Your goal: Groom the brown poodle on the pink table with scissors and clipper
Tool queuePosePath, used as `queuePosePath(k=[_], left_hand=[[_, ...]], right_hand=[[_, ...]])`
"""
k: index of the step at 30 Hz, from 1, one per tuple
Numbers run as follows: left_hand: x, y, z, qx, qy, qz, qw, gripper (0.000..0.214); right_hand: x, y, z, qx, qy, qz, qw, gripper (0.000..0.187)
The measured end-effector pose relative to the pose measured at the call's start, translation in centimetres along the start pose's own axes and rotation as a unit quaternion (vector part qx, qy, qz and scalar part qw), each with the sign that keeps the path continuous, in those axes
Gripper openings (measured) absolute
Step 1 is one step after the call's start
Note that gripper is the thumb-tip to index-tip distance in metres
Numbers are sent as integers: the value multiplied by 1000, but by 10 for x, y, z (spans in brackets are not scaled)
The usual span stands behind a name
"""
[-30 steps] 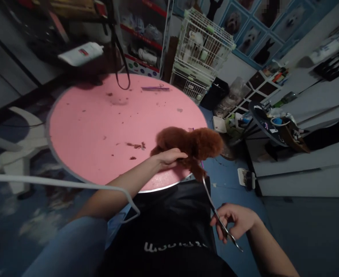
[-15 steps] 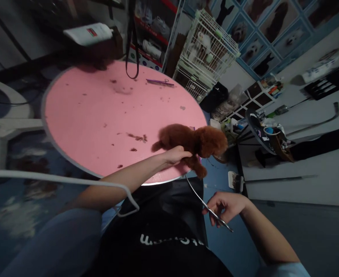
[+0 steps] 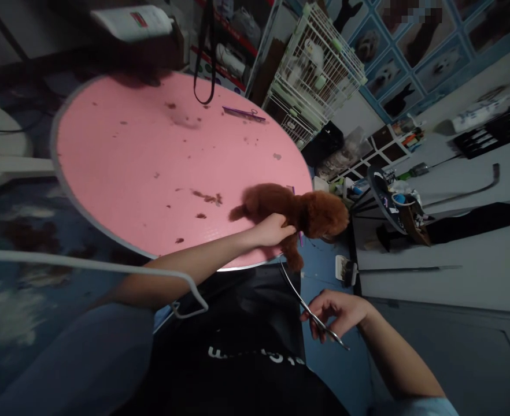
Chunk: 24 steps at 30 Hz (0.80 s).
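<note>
L hand (image 3: 273,230) is closed round the little brown dog (image 3: 311,211), gripping it at the chest, just behind a front leg. Palm rests on the near rim of the table. R hand (image 3: 339,309) is lower, off the table edge and in front of the black apron (image 3: 246,341). Its fingers are curled through the handles of a pair of long thin scissors (image 3: 292,286). Blades look closed, can't tell for sure. They point up and left, w/ the tip just under the dog's hanging paw; whether it touches the fur I can't tell.

The dog lies at the table's right edge, head past the rim, one leg dangling over it. It's under the L hand, above and left of the R one.

Count: 1 dog, 1 pair of scissors in hand, 2 hands. On the far side of the table is 1 purple comb (image 3: 243,113). 1 black loop strap (image 3: 206,58) hangs over the table. 1 white bottle (image 3: 131,22) is up at the back.

The surface is a round pink table (image 3: 129,150) w/ a metal rim, dotted w/ brown fur clippings (image 3: 206,197), the biggest clump near the dog's tail. Floor is blue.

Room is dim and cluttered:
- a white wire cage (image 3: 324,69) behind the table, something pale inside
- dog posters (image 3: 394,63) on the blue wall
- a small black stand (image 3: 380,185) to the right, piled w/ tools

A white cord (image 3: 85,264) runs across near the L arm.
</note>
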<state>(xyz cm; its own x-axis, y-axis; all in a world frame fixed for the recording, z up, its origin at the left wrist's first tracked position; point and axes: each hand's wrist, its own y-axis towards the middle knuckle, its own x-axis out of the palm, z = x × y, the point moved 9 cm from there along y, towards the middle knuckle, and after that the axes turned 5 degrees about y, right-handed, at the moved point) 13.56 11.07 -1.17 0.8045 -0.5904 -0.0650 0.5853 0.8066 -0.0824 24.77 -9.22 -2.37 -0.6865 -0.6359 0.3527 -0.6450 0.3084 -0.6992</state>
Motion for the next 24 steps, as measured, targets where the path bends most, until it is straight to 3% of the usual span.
queuePosePath(k=[3,9,13,24], left_hand=[[-1,-1,7,24,29,14,999,31],[-7,-4,14,17,75,43,996,32],[-9,-6,16,18,77,54,995,34],[-5,-5,15,-1,93,47,995,34]], right_hand=[[-1,0,0,8,-7,15,1000,61],[-8,1,-16,-32,35,24,999,68],[-9,4,-11,1,6,43,999,59],[-10,5,-13,-12,-48,63,997,57]])
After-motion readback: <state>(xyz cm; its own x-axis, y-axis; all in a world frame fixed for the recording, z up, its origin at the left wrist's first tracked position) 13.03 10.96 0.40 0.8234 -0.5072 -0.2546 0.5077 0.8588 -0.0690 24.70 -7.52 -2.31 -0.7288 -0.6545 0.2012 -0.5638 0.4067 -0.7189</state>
